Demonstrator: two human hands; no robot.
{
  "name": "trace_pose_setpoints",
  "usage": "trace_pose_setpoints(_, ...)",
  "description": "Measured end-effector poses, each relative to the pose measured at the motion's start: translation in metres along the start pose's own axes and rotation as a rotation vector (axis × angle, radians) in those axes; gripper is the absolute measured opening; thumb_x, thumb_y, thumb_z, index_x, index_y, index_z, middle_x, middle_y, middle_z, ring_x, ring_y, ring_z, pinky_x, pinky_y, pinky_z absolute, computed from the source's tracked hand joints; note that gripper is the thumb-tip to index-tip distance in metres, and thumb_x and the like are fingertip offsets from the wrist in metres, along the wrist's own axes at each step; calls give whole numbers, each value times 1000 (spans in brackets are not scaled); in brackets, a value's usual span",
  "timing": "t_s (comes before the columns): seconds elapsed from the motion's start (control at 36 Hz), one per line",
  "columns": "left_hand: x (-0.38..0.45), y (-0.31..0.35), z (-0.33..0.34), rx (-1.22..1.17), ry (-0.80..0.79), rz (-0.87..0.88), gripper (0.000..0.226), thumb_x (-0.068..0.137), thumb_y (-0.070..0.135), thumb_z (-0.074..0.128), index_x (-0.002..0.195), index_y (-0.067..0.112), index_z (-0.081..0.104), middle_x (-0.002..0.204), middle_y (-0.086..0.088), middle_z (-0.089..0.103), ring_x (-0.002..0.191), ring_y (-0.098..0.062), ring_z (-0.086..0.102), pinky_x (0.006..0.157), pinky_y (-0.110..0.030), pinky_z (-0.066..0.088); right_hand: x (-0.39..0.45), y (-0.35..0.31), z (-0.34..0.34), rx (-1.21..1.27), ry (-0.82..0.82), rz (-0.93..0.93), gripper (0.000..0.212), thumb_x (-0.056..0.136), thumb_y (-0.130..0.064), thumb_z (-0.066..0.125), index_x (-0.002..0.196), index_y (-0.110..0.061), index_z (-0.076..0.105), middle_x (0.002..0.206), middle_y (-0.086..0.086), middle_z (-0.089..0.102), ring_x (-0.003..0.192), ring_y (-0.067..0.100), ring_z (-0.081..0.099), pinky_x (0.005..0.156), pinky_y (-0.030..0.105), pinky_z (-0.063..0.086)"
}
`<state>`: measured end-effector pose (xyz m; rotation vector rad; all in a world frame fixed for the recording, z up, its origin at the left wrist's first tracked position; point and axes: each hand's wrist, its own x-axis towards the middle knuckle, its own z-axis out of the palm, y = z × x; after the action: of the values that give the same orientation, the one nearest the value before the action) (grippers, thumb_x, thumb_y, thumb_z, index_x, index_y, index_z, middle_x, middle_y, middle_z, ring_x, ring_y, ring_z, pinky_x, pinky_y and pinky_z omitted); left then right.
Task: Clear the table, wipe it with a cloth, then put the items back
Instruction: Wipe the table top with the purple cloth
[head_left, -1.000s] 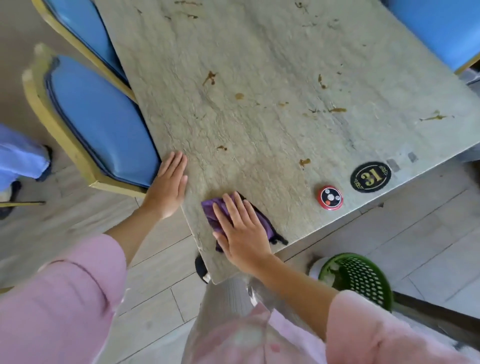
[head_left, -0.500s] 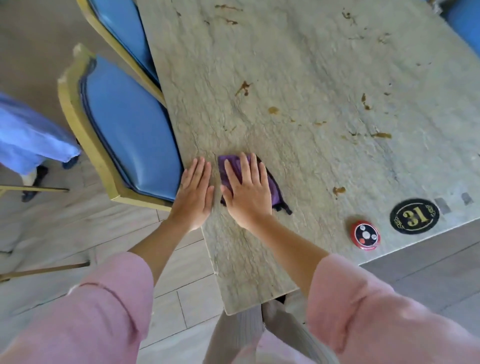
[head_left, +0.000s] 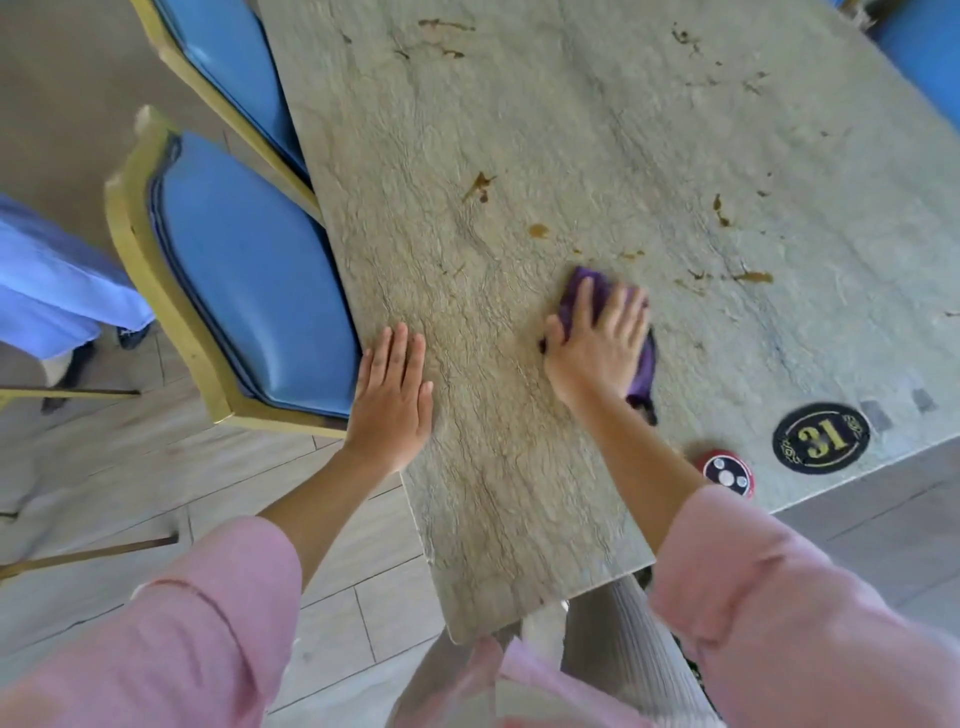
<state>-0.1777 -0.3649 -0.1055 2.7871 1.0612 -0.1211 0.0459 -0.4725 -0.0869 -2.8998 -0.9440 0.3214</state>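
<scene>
The right hand (head_left: 597, 348) lay flat on the purple cloth (head_left: 587, 288), fingers spread, pressing it down on the table (head_left: 519, 130); it was not curled around the cloth; the cloth stuck out above the fingers and below the palm; the left hand (head_left: 392, 395) was open and flat too, holding nothing, resting on the table's edge well apart from the cloth; brown spots (head_left: 537, 230) sat just above the cloth, and more were spread further up the top; a red round button (head_left: 727, 475) sat near the right arm; a black oval sign with 31 (head_left: 821, 437) was just beside it; a blue chair (head_left: 249, 280) stood next to the left hand.
</scene>
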Motion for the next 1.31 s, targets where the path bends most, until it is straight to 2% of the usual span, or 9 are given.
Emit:
trace_pose_setpoints(0.22,0,7,-6,-44,-8,-58,63,98,41,5,154,12,1,162,-7,-7,148,-21,-14,121,-42,-3,-119,22,19,18,-73,-648,57,101,-45,36,153,-23,28,160,13,22,150,33,11,121,50,15)
trace_pose_setpoints(0.33,9,33,-9,-89,13,-199,61,102,38,17,153,6,11,162,-12,2,149,-24,-7,121,-44,-2,-71,89,5,4,-38,-419,60,98,-46,32,151,-18,33,154,23,31,146,41,21,120,52,15)
trace_pose_setpoints(0.5,31,73,-12,-108,11,-260,64,101,44,15,153,9,1,162,-7,-7,148,-20,-17,118,-47,-15,56,123,-29,-19,-41,15,67,101,-50,22,156,-13,14,159,27,9,148,42,0,121,52,2)
trace_pose_setpoints(0.58,39,86,-10,-132,23,-306,66,100,47,12,153,9,3,162,-7,-5,148,-21,-15,118,-48,-12,61,94,-26,-34,-28,-94,68,101,-51,18,156,-12,7,161,24,3,148,41,-5,121,50,-1)
trace_pose_setpoints(0.75,43,97,-3,-119,94,-389,75,94,53,11,153,8,15,162,-8,7,150,-23,-2,121,-48,-2,-4,133,-17,-51,-70,-690,62,102,-49,28,155,-16,21,161,18,15,150,35,5,122,47,10)
trace_pose_setpoints(0.92,42,97,1,-116,139,-401,68,98,50,19,153,12,16,162,-4,8,150,-18,-3,121,-45,-1,49,241,-42,-110,-53,-395,69,99,-54,17,155,-14,18,158,25,19,148,40,10,121,49,9)
trace_pose_setpoints(1.06,42,97,2,-104,153,-408,67,99,51,20,153,13,16,162,-3,9,150,-15,-3,121,-44,1,150,208,-57,22,3,30,74,96,-53,18,155,-9,15,159,28,9,147,44,1,121,51,-1)
trace_pose_setpoints(1.14,42,98,1,-104,155,-420,67,99,51,21,154,13,16,162,-2,9,149,-14,-3,122,-45,3,170,146,-51,15,-19,-66,68,101,-49,22,155,-9,13,160,24,7,148,42,-1,121,49,-2)
trace_pose_setpoints(1.31,42,99,0,-98,140,-429,66,99,51,19,154,15,13,163,0,7,149,-13,-5,122,-45,4,96,77,-23,-6,-63,-599,63,103,-49,19,156,-16,13,163,12,4,150,34,-3,123,45,2)
